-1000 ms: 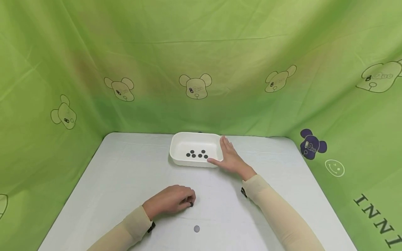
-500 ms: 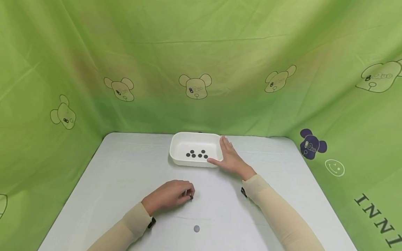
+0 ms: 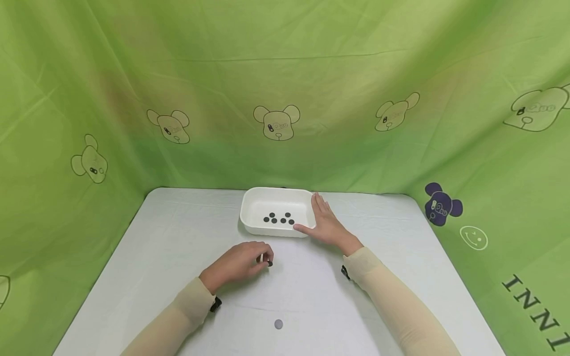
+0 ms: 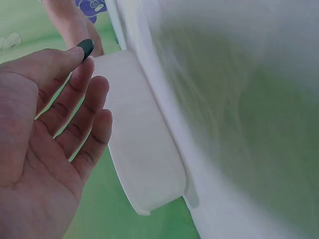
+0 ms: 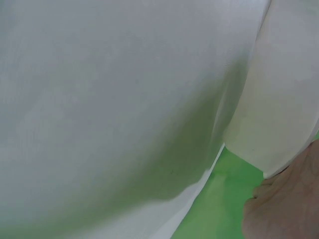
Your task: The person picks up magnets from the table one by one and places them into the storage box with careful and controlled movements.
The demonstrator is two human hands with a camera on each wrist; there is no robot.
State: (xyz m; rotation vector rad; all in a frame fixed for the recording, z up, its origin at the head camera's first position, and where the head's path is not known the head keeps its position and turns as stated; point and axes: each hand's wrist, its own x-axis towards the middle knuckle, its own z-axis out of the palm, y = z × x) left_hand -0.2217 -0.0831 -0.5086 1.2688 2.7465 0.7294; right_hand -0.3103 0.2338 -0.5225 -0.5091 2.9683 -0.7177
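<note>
In the head view my left hand [image 3: 240, 263] is over the middle of the table, pinching a small dark disc [image 3: 269, 264] between thumb and fingertips. The left wrist view shows the disc [image 4: 86, 48] at the thumb tip, with the other fingers loosely bent. A white rectangular basin [image 3: 256, 230] stands near the table's back edge. Several black discs [image 3: 274, 220] lie on its floor. My right hand [image 3: 329, 227] rests at the basin's right end, fingers straight along the side and thumb over the front rim.
One grey disc [image 3: 278, 324] lies on the white table [image 3: 187, 227] nearer the front edge. Green cloth [image 3: 276, 163] printed with bear heads hangs behind the table and along both sides.
My left hand has moved away from me, toward the basin, with the disc still pinched. The right hand and the basin stay in place.
</note>
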